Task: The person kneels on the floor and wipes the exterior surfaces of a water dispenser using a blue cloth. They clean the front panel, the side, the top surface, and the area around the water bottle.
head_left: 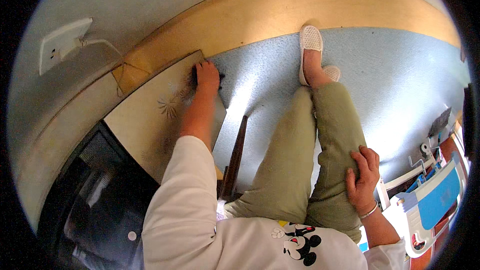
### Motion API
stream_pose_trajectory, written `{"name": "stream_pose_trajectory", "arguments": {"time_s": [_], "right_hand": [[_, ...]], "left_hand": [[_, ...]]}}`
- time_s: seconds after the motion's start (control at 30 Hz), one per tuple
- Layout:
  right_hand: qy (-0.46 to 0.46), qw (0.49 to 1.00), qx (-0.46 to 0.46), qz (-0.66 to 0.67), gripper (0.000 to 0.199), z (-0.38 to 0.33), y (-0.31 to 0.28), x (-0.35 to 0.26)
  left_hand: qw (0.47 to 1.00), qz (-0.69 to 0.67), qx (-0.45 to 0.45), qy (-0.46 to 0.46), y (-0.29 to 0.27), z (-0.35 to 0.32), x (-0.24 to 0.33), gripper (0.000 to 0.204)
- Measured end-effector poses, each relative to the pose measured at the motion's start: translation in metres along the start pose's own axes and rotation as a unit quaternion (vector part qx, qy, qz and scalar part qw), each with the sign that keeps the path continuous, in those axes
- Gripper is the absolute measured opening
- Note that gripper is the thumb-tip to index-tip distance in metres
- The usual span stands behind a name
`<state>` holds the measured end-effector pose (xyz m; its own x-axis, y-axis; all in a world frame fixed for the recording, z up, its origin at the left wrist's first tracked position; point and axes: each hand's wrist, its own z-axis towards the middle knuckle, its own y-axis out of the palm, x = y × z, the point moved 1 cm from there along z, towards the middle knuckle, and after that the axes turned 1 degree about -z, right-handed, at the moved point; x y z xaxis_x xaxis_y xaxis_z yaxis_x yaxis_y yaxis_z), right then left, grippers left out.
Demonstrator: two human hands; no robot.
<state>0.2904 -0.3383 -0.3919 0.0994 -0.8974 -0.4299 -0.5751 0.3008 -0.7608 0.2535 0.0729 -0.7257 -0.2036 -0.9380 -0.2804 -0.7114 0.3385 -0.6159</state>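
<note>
My left hand (207,74) is at the far edge of a beige tabletop with a flower pattern (150,120), arm stretched forward. Its fingers are closed over a black thing (194,76), perhaps a cloth, which shows on both sides of the hand; most of it is hidden. On my leg in olive trousers (335,135) rests my right hand (364,176), its fingers apart and nothing in it. A bracelet (369,211) circles that wrist.
A black glossy object (100,205) stands beside the tabletop. A white wall socket (62,45) has a cord running down from it. A brown wooden bar (235,160) rises near my left leg. At right stands a bed with a white and blue panel (432,200).
</note>
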Motion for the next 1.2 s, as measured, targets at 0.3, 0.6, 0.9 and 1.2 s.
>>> {"name": "stream_pose_trajectory", "arguments": {"time_s": [0.3,0.6,0.9,1.2], "right_hand": [[-0.017,1.0,-0.004,-0.011,0.036,0.006,-0.003,-0.009],[-0.034,0.999,0.009,0.001,0.034,0.004,-0.004,-0.014],[-0.06,0.998,0.029,-0.013,0.033,0.005,-0.008,-0.02],[-0.09,0.991,0.087,-0.035,0.031,-0.008,-0.006,-0.01]], "left_hand": [[0.985,-0.033,-0.143,0.093,0.046,-0.103,0.085,0.027],[0.997,-0.061,0.042,0.011,0.018,-0.044,0.014,0.02],[0.991,-0.042,0.085,-0.092,-0.097,-0.042,-0.067,0.023],[0.985,-0.035,0.131,-0.109,-0.148,-0.114,-0.091,0.02]]}}
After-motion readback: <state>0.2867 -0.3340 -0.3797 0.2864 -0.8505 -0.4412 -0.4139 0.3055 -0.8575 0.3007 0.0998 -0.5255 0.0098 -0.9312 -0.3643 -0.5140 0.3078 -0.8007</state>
